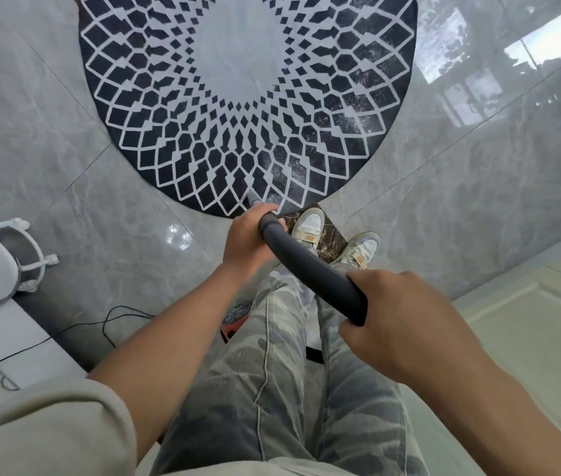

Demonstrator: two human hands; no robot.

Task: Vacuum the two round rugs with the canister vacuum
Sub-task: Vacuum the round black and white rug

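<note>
Rug (248, 80), round, dark with a pale lattice, spread just ahead of the left hand (250, 243). Pale specks scattered over the part ahead of the right hand (406, 317); cleaner-looking pile ahead of the left. Nozzle tip (253, 198) poking out past the left knuckles, down at the near rim of the rug, seemingly touching the pile. Dark grey wand (310, 269) slanting back from there, gripped at its front end by the left hand, fingers curled round it, and at its rear end by the right hand, likewise wrapped tight.

Judged from the dust: well short of finished, probably partway through this rug, with the speckled side left to sweep. No second rug in view, so no telling its state; likely yet to do.

Containers: red body (234, 321) below the left forearm, half hidden behind a trouser leg, possibly the canister; contents not visible. Grey tub-like shape (26, 247) in a white frame, far out to the left of the left hand, beside a pale cushion; bin or seat, impossible to tell, inside hidden. Black cord (114, 324) trailing over glossy grey tiles (444, 201) out beyond the left forearm. Pale shoes (310, 226) just beyond the wand, between the two hands.
</note>
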